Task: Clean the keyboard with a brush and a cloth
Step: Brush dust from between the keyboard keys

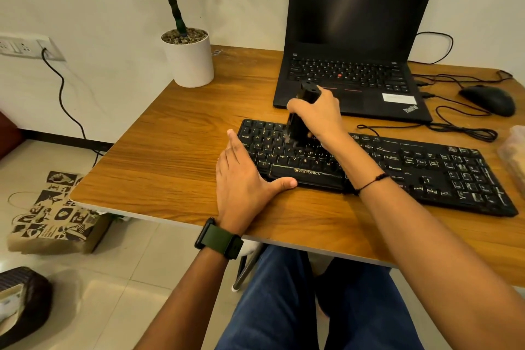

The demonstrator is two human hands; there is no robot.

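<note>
Brushwork on the keys now: our right hand [316, 113] wraps tight around the black brush [301, 119], held upright so its bristles dig in among the upper-left letter rows of the keyboard [397, 162], which lies on the table [170, 150] before the laptop [355, 37]. Our left hand [244, 179] lies flat and open against the keyboard's left end, thumb on the front edge, likely to stop it sliding. We see no cloth for certain.

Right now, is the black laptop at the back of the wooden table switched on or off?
Cannot tell for sure: the black laptop stands open, but its screen is dark, showing only a faint reflection. Off or asleep.
</note>
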